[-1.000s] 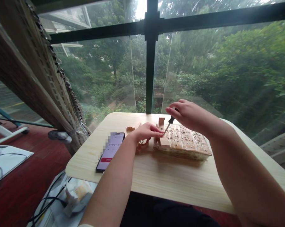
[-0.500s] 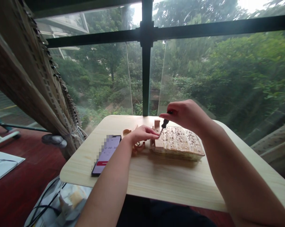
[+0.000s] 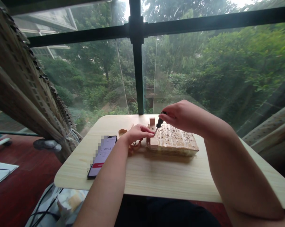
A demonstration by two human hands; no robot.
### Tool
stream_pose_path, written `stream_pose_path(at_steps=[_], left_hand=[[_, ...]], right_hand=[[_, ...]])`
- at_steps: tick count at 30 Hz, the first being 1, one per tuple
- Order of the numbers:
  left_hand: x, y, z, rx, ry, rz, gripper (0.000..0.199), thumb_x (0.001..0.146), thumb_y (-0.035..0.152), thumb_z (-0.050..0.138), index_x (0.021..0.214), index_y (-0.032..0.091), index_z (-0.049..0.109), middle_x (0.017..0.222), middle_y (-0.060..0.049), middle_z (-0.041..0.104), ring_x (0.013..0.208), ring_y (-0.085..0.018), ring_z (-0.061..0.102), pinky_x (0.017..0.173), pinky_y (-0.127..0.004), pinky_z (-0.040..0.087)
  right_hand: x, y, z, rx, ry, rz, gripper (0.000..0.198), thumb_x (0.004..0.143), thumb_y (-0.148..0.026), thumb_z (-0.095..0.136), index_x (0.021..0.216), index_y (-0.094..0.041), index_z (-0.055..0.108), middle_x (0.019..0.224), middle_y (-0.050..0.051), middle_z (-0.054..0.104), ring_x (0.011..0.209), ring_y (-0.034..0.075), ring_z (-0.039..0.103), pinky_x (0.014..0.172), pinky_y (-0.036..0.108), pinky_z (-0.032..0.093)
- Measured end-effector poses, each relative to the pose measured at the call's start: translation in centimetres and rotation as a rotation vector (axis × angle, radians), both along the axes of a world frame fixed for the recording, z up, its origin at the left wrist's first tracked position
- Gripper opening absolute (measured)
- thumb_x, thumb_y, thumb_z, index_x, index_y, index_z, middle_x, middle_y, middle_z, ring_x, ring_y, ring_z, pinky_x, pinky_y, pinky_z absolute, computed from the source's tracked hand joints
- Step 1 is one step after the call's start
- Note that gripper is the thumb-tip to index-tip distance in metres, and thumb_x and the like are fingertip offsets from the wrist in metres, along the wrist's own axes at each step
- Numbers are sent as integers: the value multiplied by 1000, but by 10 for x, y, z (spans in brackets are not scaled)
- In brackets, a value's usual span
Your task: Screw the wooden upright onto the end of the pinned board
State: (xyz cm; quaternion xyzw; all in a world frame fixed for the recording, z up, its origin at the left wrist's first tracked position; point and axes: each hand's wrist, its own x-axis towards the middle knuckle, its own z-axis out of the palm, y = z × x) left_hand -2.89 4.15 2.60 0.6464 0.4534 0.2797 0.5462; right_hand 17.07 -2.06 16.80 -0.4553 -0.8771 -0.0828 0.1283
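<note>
A flat wooden board [image 3: 177,142] with rows of holes and small dark screws lies on the pale wooden table [image 3: 161,176]. My right hand [image 3: 182,115] grips the black handle of a small screwdriver [image 3: 158,124], whose tip points down at the board's left end. My left hand [image 3: 137,133] pinches at that same left end, right beside the screwdriver tip. A small upright wooden piece [image 3: 152,122] stands just behind the tip. Loose curved wooden parts [image 3: 122,132] lie under and left of my left hand.
A phone [image 3: 102,156] with a running timer lies left of my left arm near the table's front-left edge. A big window with a dark frame [image 3: 137,63] rises behind the table. A brown curtain [image 3: 21,85] hangs at left. Cables and bags lie on the red floor [image 3: 21,195].
The view has drifted, so everything sits further left in frame. Both hands stay at the board's left end with the screwdriver in place. The phone timer has advanced.
</note>
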Motion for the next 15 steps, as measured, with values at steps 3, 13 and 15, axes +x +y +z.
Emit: stream_pose_path(at_steps=[3, 13, 15], left_hand=[[-1, 0, -1, -6, 7, 1, 47, 57, 44, 85, 94, 15, 80, 75, -6, 72, 54, -7, 47, 47, -21, 30], [1, -3, 5, 9, -8, 10, 39, 58, 37, 85, 89, 14, 80, 66, -3, 68, 52, -6, 47, 47, -20, 32], [0, -3, 5, 6, 1, -2, 41, 59, 39, 85, 90, 13, 80, 64, -3, 67, 50, -5, 45, 45, -20, 31]], right_hand=[[-4, 2, 0, 0, 24, -25, 46, 86, -43, 58, 47, -18, 59, 43, -1, 44, 42, 8, 30, 48, 29, 22], [-3, 9, -11, 41, 214, 119, 30, 87, -31, 58, 107, -19, 76, 71, 4, 72, 57, 13, 58, 57, 28, 38], [-1, 9, -9, -8, 208, 133, 35, 90, -35, 54, 112, -18, 75, 69, 5, 71, 55, 13, 56, 56, 28, 39]])
